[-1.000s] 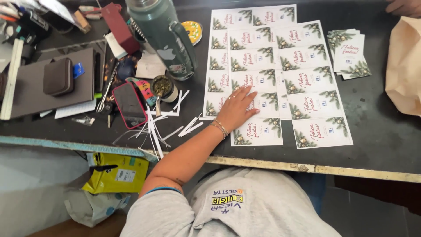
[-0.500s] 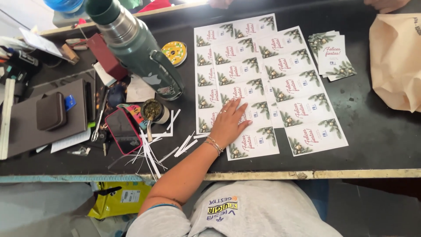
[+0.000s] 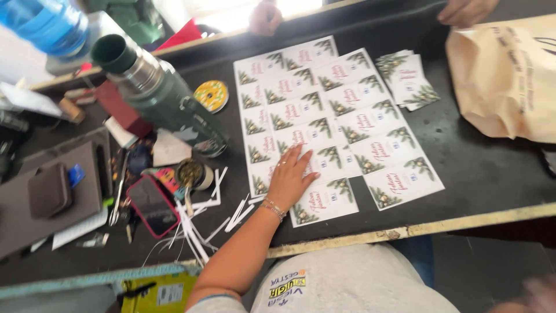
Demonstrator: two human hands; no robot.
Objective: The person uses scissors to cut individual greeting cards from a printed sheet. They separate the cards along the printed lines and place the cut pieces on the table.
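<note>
Dark worktable (image 3: 480, 174) with a pale worn front edge, bright daylight beyond its far side. Left hand (image 3: 291, 177) flat and open, fingers spread, pressing on the printed cards (image 3: 336, 122) laid in rows, gripping nothing. Left of the cards: green thermos (image 3: 156, 93) tipped over, paper strips (image 3: 202, 217), red-cased phone (image 3: 152, 206). Right of the cards: brown paper bag (image 3: 509, 81). Right hand out of view.

Counted on the table (image 3: 486, 174): one green flask (image 3: 159, 93), one phone in a red case (image 3: 152, 206), one brown paper bag (image 3: 509, 81), one yellow tape roll (image 3: 211, 95), one small stack of cards (image 3: 408, 78).
</note>
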